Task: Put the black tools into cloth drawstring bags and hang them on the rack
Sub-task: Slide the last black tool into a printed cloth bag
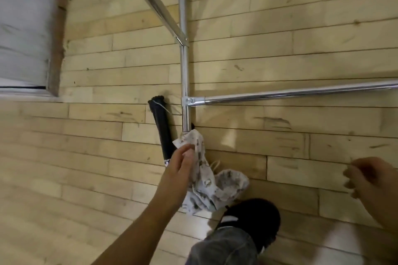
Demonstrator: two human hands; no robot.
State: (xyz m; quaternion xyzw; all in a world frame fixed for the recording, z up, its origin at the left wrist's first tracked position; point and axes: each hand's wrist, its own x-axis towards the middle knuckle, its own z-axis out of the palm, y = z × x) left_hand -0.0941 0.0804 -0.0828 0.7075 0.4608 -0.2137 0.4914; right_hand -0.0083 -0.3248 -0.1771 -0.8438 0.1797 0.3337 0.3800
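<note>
Left hand (183, 162) grips the patterned cloth bag (212, 180) by the rack (184, 71).
The black tool (162, 129) lies on the floor just beyond it; the right hand (370, 180) hangs empty, fingers curled, well apart.

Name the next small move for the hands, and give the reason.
Probably bring the right hand over to spread the cloth bag open: the left hand grips it alone, the right is empty, and the black tool lies unbagged on the floor.

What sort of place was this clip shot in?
Probably an indoor storeroom or workshop, though that is a guess: a worn wooden plank floor, a chrome tube rack standing on it, and a black tool lying beside the patterned cloth bag in the left hand.
</note>
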